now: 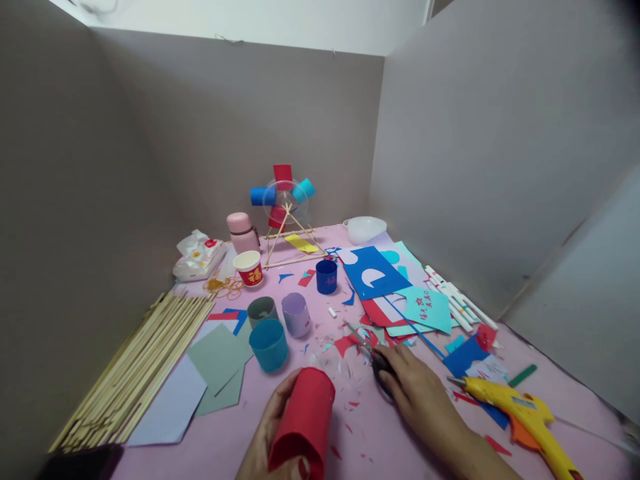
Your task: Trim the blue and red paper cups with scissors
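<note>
My left hand point(265, 437) is wrapped round a red paper tube point(306, 417), held tilted at the table's near edge with its open end toward me. My right hand point(407, 383) rests low over the table, its fingers closed about the black handles of the scissors point(381, 367). Their blades point away to the left, over red paper scraps point(347, 343). Beyond the tube stand a teal paper cup point(269, 347), a lilac paper cup point(297, 317) and a grey-green paper cup point(261, 310). Farther back is a dark blue paper cup point(327, 279).
A yellow glue gun point(520, 407) lies right of my right hand, near markers point(457, 300) and cut blue card point(375, 257). Wooden sticks point(135, 367) cover the left side. A stick-framed wheel point(285, 207), pink flask point(243, 233) and red-white cup point(249, 270) stand behind, before grey partitions point(240, 120).
</note>
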